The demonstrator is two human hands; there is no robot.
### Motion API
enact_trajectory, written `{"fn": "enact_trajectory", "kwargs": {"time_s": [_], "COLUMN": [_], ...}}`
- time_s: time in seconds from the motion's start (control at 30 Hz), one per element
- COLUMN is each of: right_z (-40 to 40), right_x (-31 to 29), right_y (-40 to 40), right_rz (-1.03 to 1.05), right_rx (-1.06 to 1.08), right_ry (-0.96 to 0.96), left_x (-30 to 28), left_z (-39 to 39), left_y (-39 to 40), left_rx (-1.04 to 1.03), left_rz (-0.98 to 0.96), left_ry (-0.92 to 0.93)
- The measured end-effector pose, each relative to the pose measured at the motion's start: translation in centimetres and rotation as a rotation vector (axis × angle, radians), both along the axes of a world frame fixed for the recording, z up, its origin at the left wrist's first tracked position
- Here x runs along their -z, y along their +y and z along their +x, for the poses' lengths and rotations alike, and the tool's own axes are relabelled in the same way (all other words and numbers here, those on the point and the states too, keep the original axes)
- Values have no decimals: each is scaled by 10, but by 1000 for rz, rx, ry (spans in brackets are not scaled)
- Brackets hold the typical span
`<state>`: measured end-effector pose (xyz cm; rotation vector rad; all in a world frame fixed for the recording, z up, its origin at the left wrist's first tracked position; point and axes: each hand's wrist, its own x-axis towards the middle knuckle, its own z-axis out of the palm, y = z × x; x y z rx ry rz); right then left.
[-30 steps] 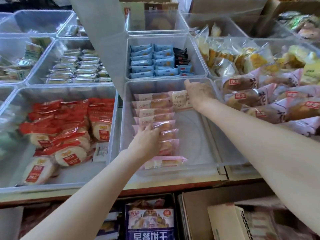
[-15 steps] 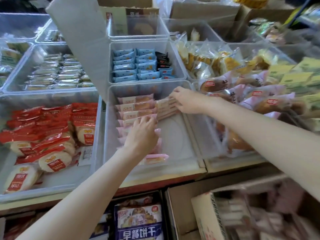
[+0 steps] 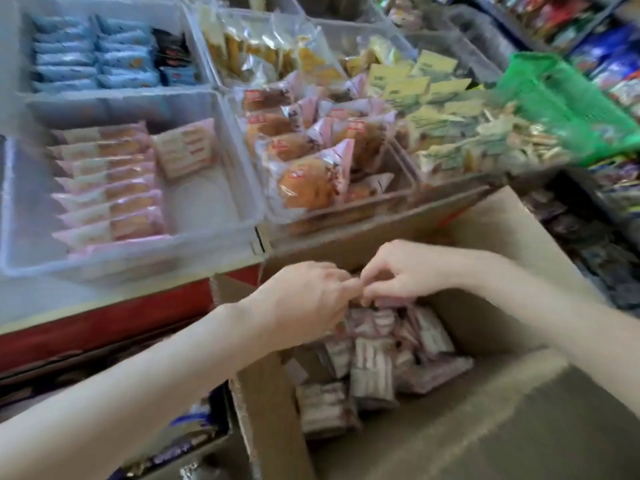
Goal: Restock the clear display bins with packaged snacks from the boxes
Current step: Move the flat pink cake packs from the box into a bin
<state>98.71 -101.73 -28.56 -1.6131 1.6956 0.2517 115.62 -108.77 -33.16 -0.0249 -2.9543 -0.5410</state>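
Both hands have left the clear bin; fingers pinch pink packets inside the cardboard box.

Both hands, left hand and right hand, reach among pink snack packets inside the cardboard box.

A green plastic basket is sitting tilted at the right end of the display, just beside me. Behind it, shelves of colourful packets are running off along the right, too blurred for me to read. A red edge strip is running along the front of the tabletop. Down at my lower left, a dark blue printed carton is lying under the tabletop.
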Motion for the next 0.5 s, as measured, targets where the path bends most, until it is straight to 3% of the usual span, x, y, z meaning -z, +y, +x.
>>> {"fn": "enact_trajectory", "kwargs": {"time_s": [0.1,0.17,0.3,0.5], "right_z": [-10,-19,-29,-22], "right_x": [76,127,193,198], "right_y": [20,29,34,27], "right_rz": [231,341,567,502], "right_rx": [-17,34,-15,-172], "right_ry": [134,167,261,296], "left_x": [23,36,56,71], "left_z": [-19,-28,-40,-57], "left_y": [19,24,19,14], "left_rx": [-20,-53,-120,-198], "left_rz": [-79,-114,-57,70], "left_ry": [-481,-662,-850,-962]}}
